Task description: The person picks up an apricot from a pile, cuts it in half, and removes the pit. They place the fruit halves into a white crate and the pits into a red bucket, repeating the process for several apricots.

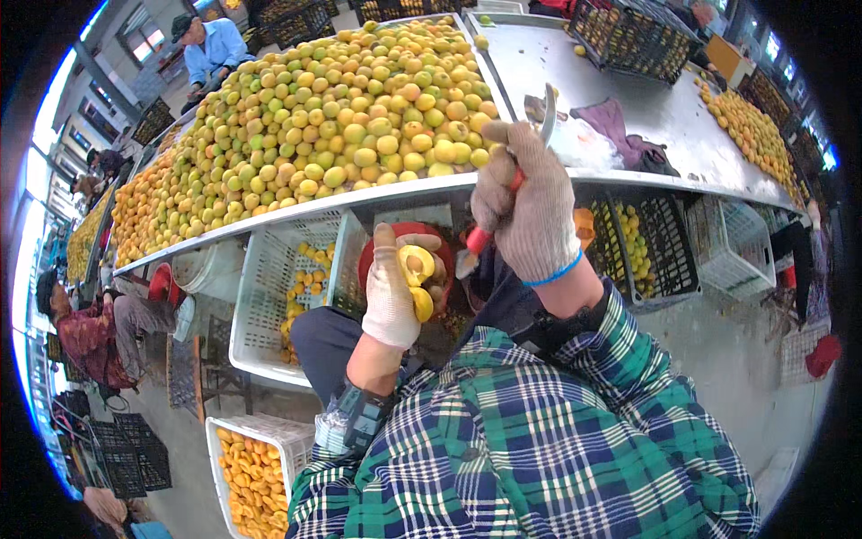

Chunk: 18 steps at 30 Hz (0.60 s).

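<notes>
My left hand, in a pale knit glove, holds a split apricot. One half shows yellow flesh around a brown centre; whether that is the stone or its hollow I cannot tell. The other half sits just below it against the fingers. My right hand, gloved too with a blue cuff edge, grips the red handle of a curved knife. Its hooked metal blade rises above the fist, and a flat metal end juts out underneath. Below the left hand is a red basin, partly hidden by that hand.
A large heap of apricots covers the metal table ahead. A white crate with apricots stands at my left knee, another crate of halves behind it. Black crates sit under the table. Co-workers sit at the left.
</notes>
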Each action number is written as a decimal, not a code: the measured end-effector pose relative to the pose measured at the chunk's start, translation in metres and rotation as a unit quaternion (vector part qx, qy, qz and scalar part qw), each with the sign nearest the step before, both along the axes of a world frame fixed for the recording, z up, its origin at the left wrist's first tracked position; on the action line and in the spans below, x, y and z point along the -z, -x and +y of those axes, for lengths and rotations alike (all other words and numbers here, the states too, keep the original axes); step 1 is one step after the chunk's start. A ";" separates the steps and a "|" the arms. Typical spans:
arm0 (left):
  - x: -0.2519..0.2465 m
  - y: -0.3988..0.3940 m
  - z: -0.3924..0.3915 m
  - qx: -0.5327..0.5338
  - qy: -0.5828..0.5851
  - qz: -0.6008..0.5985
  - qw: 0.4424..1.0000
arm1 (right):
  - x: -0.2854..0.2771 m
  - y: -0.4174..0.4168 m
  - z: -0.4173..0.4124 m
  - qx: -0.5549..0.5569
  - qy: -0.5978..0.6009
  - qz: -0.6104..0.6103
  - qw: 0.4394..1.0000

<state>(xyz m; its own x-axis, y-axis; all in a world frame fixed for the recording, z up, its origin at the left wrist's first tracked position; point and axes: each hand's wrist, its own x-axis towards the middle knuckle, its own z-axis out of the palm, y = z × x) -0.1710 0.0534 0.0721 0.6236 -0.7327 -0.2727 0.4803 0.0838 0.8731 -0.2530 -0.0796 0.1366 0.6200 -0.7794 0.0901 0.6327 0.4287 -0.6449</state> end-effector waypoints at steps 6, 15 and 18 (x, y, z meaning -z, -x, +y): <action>0.002 0.012 -0.003 0.100 -0.057 0.008 0.993 | -0.009 -0.002 0.015 0.025 0.101 0.030 0.994; 0.003 0.010 0.002 0.193 -0.074 -0.188 0.960 | 0.000 0.009 0.015 -0.066 0.229 0.027 0.971; -0.004 0.019 0.002 0.195 -0.048 -0.239 0.950 | 0.005 0.012 0.011 -0.076 0.276 0.012 0.958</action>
<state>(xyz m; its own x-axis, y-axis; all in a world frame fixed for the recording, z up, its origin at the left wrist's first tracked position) -0.1904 0.0556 0.0764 0.3787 -0.9197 -0.1039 0.0043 -0.1105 0.9939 -0.2651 -0.0681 0.1313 0.7304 -0.5170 0.4463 0.5713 0.1043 -0.8141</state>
